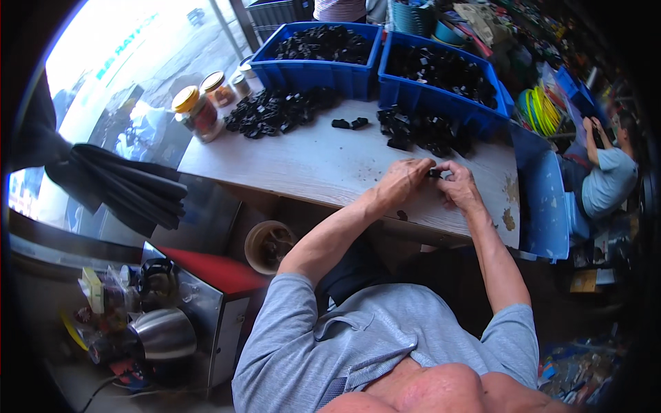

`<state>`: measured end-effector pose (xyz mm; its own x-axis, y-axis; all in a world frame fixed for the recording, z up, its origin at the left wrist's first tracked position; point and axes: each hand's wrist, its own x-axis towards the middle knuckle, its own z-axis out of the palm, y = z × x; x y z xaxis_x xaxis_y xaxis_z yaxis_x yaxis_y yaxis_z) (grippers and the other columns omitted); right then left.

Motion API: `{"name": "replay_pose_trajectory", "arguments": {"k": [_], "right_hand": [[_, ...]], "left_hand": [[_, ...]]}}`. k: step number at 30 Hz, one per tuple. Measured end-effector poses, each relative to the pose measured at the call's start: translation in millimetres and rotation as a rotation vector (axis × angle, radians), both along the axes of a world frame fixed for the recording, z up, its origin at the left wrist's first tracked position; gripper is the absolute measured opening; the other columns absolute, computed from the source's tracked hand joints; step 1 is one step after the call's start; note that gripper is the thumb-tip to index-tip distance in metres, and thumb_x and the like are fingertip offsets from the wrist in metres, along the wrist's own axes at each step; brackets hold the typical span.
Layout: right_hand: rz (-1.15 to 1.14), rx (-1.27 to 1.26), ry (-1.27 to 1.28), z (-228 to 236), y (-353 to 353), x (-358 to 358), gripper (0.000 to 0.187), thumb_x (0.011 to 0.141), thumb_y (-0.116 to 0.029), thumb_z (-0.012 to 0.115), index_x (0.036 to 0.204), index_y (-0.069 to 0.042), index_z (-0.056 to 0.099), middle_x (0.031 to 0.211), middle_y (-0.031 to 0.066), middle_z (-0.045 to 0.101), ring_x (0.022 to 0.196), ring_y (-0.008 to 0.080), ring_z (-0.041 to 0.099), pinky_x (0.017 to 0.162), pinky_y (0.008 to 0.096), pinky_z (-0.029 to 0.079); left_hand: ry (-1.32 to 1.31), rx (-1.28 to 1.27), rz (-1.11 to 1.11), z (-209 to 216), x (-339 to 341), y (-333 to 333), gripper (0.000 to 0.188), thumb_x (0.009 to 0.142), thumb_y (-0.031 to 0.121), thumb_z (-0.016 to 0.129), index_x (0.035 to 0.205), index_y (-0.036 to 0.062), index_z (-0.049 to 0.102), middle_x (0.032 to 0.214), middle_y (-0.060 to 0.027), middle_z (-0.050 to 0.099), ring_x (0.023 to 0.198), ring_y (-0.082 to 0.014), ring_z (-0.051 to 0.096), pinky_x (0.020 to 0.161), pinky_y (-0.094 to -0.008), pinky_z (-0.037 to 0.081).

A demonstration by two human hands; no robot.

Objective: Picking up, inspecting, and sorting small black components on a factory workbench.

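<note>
Over the front part of the pale table point(303, 165), my two hands meet at a small black plastic part point(435, 174). My left hand point(406, 179) is closed, its fingertips pinching the part from the left. From the other side, the thumb and fingers of my right hand point(460, 187) grip the same part. Its exact shape is mostly hidden by the fingers. Just beyond my hands lies a heap of similar black parts point(420, 131). Two black pieces point(350, 124) lie apart from it, and a wider heap of black parts point(275, 113) spreads at the far left.
Two blue bins point(310, 77) filled with black parts line the table's far side. Lidded jars point(200, 113) stand at its left end. A light-blue tub point(551, 206) adjoins the right edge. Below are a bucket point(256, 251) and a kettle point(165, 334). Another person point(609, 175) sits at the right.
</note>
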<state>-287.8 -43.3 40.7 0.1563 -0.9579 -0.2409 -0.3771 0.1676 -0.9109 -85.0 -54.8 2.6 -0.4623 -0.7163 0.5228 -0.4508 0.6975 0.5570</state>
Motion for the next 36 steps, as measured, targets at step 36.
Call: {"name": "replay_pose_trajectory", "arguments": {"k": [36], "right_hand": [[-0.256,0.062,-0.282,-7.3,6.8,-13.3,0.035,0.087,-0.021,0.078,0.112,-0.005,0.06,0.063,0.0018,0.063,0.06,0.0145,0.069,0.055,0.0284,0.06]], "left_hand": [[-0.452,-0.178,0.805,-3.1,118.3,-69.3,0.021,0.091,0.03,0.064,0.096,0.016,0.078,0.108,-0.0071,0.072,0.115,-0.0337,0.058,0.092,-0.051,0.044]]}}
